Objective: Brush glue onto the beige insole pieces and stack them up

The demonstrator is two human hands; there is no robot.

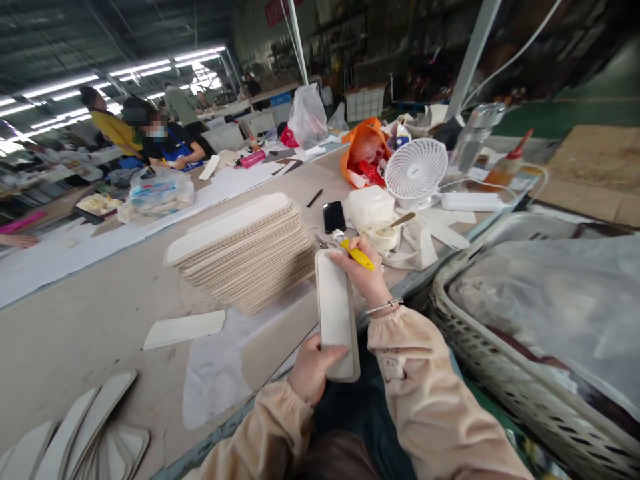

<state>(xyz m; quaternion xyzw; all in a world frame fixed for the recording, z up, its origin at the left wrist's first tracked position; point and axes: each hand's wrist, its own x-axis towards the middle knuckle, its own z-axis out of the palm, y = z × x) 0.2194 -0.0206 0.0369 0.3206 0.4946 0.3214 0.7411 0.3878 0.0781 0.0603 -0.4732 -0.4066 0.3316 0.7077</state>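
A long pale panel with rounded corners (335, 310) is held lengthwise over the table's front edge. My left hand (313, 368) grips its near end, thumb flat on the face. At the far end my right hand (363, 270) touches the panel and also holds a yellow-handled tool (359, 254), whose tip has white matter on it. Left of the panel stands a tall stack of similar panels (245, 250). One loose panel (185, 330) lies in front of the stack, and a fanned pile of panels (85, 427) is at the lower left.
Beyond my right hand are a black phone (334, 217), a white foam box (371, 205), a white fan (417, 170) and an orange bag (365, 150). A plastic basket (500, 333) stands at the right. A masked person (173, 143) works across the table.
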